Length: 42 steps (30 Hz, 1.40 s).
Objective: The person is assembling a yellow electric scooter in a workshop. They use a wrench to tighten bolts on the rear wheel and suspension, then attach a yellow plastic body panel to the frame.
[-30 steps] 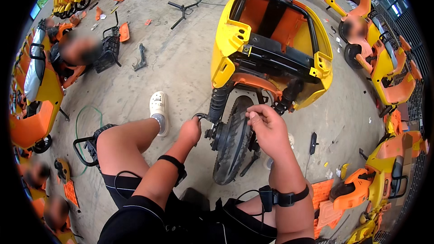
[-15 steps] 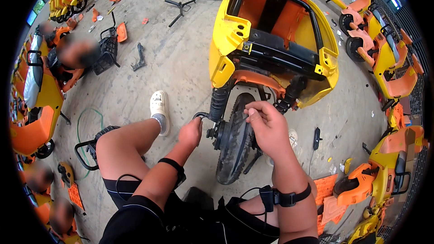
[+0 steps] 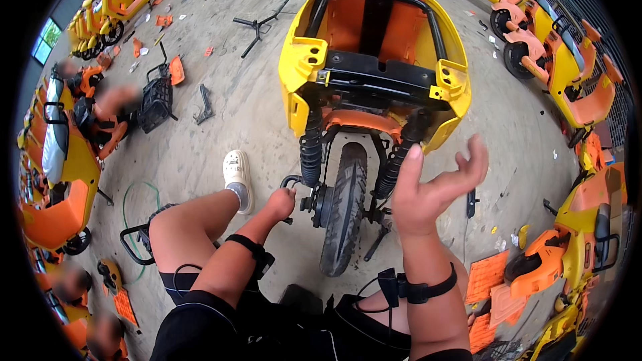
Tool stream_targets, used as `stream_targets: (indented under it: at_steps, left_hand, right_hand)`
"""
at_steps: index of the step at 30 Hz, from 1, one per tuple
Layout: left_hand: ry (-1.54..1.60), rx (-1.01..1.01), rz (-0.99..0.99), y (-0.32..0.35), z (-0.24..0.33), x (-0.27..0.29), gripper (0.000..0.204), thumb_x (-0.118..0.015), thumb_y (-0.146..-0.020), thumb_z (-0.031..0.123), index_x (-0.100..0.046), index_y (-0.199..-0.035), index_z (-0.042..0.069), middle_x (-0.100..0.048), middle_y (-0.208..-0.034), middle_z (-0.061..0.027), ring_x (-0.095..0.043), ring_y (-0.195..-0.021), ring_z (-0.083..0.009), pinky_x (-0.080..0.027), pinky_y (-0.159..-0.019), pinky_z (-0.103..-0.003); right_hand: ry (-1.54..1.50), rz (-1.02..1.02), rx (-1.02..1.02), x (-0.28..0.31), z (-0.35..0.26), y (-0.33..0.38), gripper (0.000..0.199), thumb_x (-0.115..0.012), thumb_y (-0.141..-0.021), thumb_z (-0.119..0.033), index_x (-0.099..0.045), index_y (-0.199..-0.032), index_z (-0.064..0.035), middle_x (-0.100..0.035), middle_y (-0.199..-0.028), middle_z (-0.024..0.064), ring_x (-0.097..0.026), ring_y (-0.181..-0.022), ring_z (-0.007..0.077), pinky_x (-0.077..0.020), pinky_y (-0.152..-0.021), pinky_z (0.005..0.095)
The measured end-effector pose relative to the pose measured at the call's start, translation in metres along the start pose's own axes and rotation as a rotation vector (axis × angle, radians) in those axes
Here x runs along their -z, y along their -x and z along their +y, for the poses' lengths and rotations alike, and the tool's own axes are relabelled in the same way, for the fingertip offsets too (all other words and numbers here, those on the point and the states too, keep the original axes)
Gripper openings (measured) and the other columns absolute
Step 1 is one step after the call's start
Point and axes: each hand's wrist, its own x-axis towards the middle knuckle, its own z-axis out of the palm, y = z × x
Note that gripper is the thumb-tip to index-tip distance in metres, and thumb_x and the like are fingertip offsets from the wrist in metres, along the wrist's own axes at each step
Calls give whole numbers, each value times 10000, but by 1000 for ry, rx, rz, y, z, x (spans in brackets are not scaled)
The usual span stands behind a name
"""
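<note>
In front of me stands a yellow and orange scooter (image 3: pixel 292 67), its rear end toward me and its body shell open at the top. A black tyre (image 3: pixel 344 210) rises between my hands, flanked by a left shock absorber (image 3: pixel 311 150) and a right shock absorber (image 3: pixel 394 168). My left hand (image 3: pixel 281 204) is closed around a dark, curved metal piece (image 3: pixel 290 179) beside the wheel hub (image 3: pixel 321 206); its exact kind is unclear. Right of the wheel, my right hand (image 3: pixel 435 190) is raised, fingers spread, holding nothing.
More scooters line the left (image 3: pixel 73 160) and right (image 3: pixel 568 80) sides. On the concrete floor lie a forked black bar (image 3: pixel 257 27), a black basket (image 3: pixel 156 97), a dark bracket (image 3: pixel 204 105) and orange panels (image 3: pixel 487 277). Blurred people are at the left.
My right hand has moved off the tyre to the right and opened. The scooter's rear now leans less and sits further left in view. My left hand keeps its grip.
</note>
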Motion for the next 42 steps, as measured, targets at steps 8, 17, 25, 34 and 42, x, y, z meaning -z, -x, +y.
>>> stream_targets:
  at_steps: [8,17,25,34,42]
  left_hand:
    - [-100,95,-76,6,26,11,488,-423,-1011,336,-663,-982,-88,-651,-992,-320,-608,-994,-474,-473,-872,-487]
    - [199,547,-725,-83,-25,62,193,-573,-944,197,-659,-834,64,-541,-627,-47,-468,-410,-138,-322,-332,-331]
    - [401,98,-275,-29,107,122,225,-561,-957,167,-640,-999,-40,-644,-824,-105,-617,-637,-187,-590,-621,-346]
    - [182,-250,147,-78,74,77,394,-577,-966,323,-663,-930,-59,-668,-767,-125,-651,-688,-222,-523,-638,-358]
    - [195,-491,130,-155,33,25,402,-631,-895,389,-630,-1176,102,-662,-1151,-136,-621,-1051,-290,-496,-887,-388]
  right_hand:
    - [-48,-384,-561,-15,42,-10,669,-720,-850,-139,-372,-1411,-29,-581,-1247,237,-572,-1170,394,-456,-959,424]
    - [50,-440,-491,-16,37,3,708,-660,-784,25,-377,-1427,-66,-591,-1251,220,-565,-1141,429,-472,-921,480]
    - [7,-404,-494,-9,49,-3,695,-701,-795,-20,-392,-1417,-45,-562,-1298,230,-539,-1181,430,-459,-967,462]
    - [-64,-391,-629,-10,32,-12,658,-659,-829,26,-376,-1420,-37,-596,-1253,182,-562,-1194,363,-439,-983,397]
    - [-20,-452,-686,-15,43,-1,653,-551,-842,87,-335,-1444,-48,-523,-1319,206,-513,-1250,373,-392,-1046,392]
